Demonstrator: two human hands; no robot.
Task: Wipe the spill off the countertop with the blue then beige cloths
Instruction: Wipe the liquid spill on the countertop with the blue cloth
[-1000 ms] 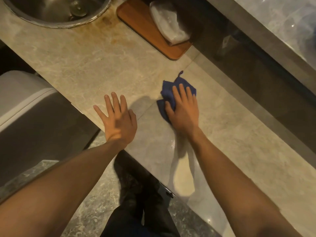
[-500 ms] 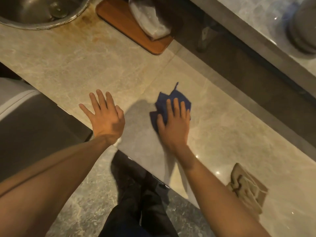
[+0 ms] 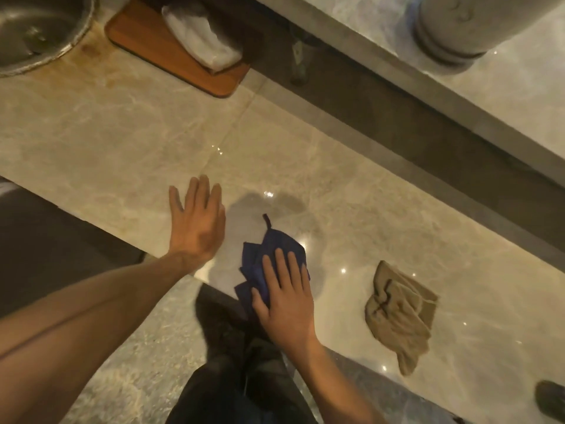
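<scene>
Near the counter edge, my flat right hand (image 3: 286, 296) presses the blue cloth (image 3: 269, 255) — I should keep even pressure, left hand (image 3: 195, 224) open.

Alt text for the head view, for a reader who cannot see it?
The right hand presses a blue cloth flat on the marble countertop, near its front edge. The left hand rests open beside it; a crumpled beige cloth lies to the right.

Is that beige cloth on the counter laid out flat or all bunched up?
Bunched up. The beige cloth lies in a crumpled heap with folds and creases on the countertop, untouched, apart from the right hand.
</scene>
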